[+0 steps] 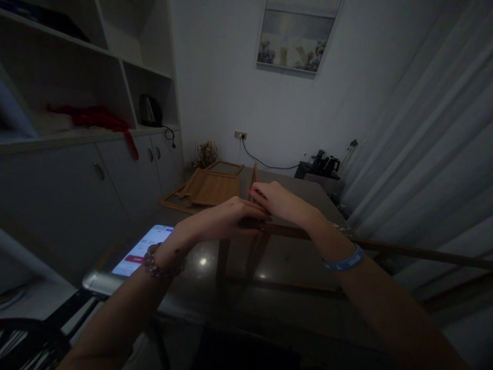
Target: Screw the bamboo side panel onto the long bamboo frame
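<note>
The left hand [233, 218] and right hand [283, 201] grasp a wooden frame [404, 251] at its corner. A phone [133, 257] and wooden panel [216, 187] lie on the surface [308, 194].

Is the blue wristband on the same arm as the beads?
No: the blue wristband circles the right arm, the beads the left arm.

Dim wht wall [211, 77], 1 pic [296, 36], curtain [427, 133]

Left hand [231, 218], right hand [283, 203] at wooden bar [404, 250], phone [138, 252]
</note>
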`<act>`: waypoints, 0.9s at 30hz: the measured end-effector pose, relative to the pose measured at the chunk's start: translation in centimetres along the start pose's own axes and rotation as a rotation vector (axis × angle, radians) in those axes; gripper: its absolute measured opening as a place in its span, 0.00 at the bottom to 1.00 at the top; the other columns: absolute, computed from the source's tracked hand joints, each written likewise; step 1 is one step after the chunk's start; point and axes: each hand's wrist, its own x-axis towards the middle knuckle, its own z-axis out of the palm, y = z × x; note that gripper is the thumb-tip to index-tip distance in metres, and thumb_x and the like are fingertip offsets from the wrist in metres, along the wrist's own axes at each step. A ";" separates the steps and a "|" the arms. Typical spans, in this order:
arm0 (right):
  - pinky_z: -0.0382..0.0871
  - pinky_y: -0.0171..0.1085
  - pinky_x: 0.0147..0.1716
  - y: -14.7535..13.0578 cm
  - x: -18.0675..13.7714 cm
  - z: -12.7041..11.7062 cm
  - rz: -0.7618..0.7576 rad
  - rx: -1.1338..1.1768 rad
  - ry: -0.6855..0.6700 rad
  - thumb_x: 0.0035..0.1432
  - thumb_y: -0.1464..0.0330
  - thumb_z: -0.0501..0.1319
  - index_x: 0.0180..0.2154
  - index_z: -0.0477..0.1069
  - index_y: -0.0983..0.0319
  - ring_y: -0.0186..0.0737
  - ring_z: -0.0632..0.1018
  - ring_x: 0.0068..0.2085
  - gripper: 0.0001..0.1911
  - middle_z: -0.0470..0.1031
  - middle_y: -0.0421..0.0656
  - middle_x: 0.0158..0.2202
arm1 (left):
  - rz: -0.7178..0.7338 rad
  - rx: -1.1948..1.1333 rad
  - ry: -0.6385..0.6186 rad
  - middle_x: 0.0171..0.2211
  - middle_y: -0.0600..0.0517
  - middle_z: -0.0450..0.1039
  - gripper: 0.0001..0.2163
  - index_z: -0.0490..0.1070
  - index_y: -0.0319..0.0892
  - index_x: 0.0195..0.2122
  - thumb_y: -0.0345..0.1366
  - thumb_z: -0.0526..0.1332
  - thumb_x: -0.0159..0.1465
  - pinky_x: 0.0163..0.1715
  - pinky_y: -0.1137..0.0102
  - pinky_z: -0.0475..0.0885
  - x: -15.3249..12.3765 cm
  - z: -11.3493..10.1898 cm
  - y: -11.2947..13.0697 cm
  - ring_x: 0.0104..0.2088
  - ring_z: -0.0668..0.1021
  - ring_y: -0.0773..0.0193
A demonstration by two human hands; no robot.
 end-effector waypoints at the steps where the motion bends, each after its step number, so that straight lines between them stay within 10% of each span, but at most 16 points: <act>1: 0.53 0.31 0.25 -0.1 0.0 0.0 -0.003 0.002 0.003 0.68 0.67 0.49 0.36 0.71 0.64 0.31 0.70 0.26 0.14 0.74 0.42 0.28 | 0.001 -0.004 -0.006 0.39 0.48 0.78 0.10 0.74 0.42 0.43 0.36 0.58 0.62 0.40 0.70 0.70 0.0 -0.2 0.1 0.38 0.78 0.64; 27: 0.56 0.31 0.26 0.2 0.2 0.0 0.023 0.076 0.029 0.67 0.67 0.49 0.36 0.71 0.64 0.32 0.71 0.27 0.14 0.74 0.42 0.29 | -0.081 -0.106 -0.035 0.57 0.48 0.67 0.23 0.65 0.47 0.57 0.43 0.60 0.61 0.58 0.66 0.62 -1.1 -0.2 0.2 0.58 0.68 0.60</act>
